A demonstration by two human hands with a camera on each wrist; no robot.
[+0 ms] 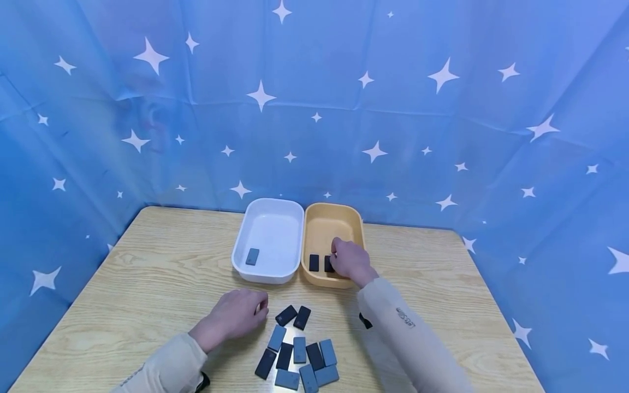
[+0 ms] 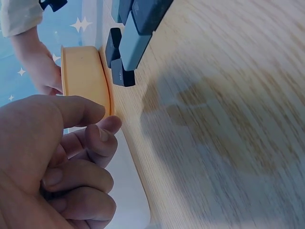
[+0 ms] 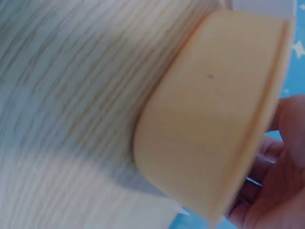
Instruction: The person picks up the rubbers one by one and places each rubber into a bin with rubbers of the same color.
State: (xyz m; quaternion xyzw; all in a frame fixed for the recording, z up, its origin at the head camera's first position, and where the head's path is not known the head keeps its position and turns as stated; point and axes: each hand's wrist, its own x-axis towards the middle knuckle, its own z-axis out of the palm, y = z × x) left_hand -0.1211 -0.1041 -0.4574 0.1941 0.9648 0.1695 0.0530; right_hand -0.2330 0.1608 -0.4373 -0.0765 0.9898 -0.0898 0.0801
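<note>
My right hand (image 1: 351,259) reaches down into the orange bin (image 1: 357,218), its fingers right at a small black rectangular block (image 1: 328,264) and overlapping that block's right side. Another black block (image 1: 314,262) lies to the left of it on the bin floor. In the right wrist view the bin wall (image 3: 205,109) hides my fingertips, so I cannot tell whether they pinch the block. My left hand (image 1: 241,314) hovers low near the table, fingers loosely curled around nothing, left of a black block (image 1: 286,315) and a blue-grey block (image 1: 277,338).
A white bin (image 1: 267,278) stands against the orange one's left side, with one blue-grey block (image 1: 252,256) inside. Several black and blue-grey blocks (image 1: 299,350) lie loosely grouped on the wooden table (image 1: 162,262) near its front. A blue star-patterned curtain (image 1: 314,136) hangs behind.
</note>
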